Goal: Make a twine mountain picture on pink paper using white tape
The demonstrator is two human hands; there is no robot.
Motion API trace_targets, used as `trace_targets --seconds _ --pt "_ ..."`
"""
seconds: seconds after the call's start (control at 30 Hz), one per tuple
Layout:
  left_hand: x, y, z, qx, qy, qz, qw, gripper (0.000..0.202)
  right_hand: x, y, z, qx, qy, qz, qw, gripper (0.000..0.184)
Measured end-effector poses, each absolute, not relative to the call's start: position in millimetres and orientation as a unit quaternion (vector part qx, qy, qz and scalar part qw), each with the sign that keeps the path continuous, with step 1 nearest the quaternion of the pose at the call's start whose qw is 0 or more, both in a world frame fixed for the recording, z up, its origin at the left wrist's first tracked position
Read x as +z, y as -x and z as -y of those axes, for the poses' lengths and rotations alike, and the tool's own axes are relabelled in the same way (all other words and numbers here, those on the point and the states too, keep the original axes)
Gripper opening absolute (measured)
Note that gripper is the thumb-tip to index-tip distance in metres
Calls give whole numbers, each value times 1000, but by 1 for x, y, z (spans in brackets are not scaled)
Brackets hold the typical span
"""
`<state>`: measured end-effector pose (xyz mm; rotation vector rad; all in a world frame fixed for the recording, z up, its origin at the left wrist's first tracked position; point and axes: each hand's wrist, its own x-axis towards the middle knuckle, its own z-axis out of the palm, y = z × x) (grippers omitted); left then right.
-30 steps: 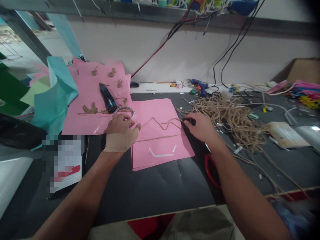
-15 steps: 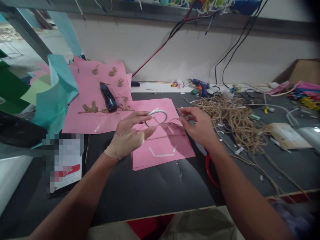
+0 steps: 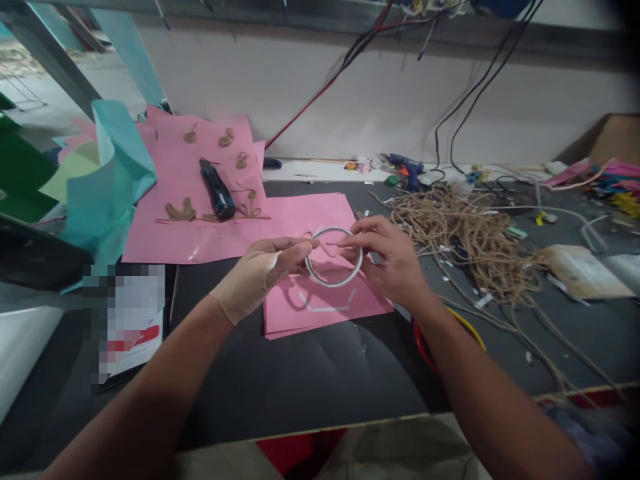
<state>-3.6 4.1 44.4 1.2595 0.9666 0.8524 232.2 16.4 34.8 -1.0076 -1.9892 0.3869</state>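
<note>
A thin white ring (image 3: 334,285) is held up above pink paper sheets (image 3: 320,323). My left hand (image 3: 263,273), wearing a beige wrap over its palm and wrist, pinches the ring's left side between thumb and fingers. A short strand of brown twine (image 3: 327,251) crosses the ring's opening. My right hand (image 3: 393,260) is closed at the ring's right side, its fingertips on the twine's end; whether it also grips the ring is hard to tell. White strips (image 3: 330,309) lie on the paper below.
A loose heap of brown twine (image 3: 465,233) spreads at right. On the left, a utility knife (image 3: 218,190) rests on another pink sheet (image 3: 173,160) with small coiled twine shapes. Behind is a blue glue gun (image 3: 407,168). Red-and-yellow rings (image 3: 465,325) lie under my right forearm.
The white ring has moved right and toward me and now faces the camera more fully. My right hand has come in from the right to meet it, bringing the twine across the opening.
</note>
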Motion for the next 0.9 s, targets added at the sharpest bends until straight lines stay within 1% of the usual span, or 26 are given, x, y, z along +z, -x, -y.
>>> trace_targets --seconds 0.07,0.13,0.27,0.33,0.4,0.6,0.7,0.9 --pt "44 2 -5 369 -551 -408 627 41 35 -232 -17 153 402 797 424 11" --pt "43 2 -5 380 -531 -405 641 42 33 -230 -17 190 423 778 424 15" --pt "38 4 -8 396 -485 -394 673 53 28 -226 -17 362 479 676 427 30" --pt "35 6 -9 387 -484 -376 689 55 27 -224 -18 433 473 632 436 32" --pt "33 8 -9 382 -493 -363 692 54 26 -223 -19 474 461 604 445 32" --pt "30 9 -10 366 -530 -361 675 56 27 -223 -21 512 467 572 439 35" --pt "27 9 -10 374 -528 -359 673 56 26 -223 -21 517 461 585 421 35" --pt "27 8 -9 375 -524 -393 656 56 23 -224 -21 513 462 592 416 36"
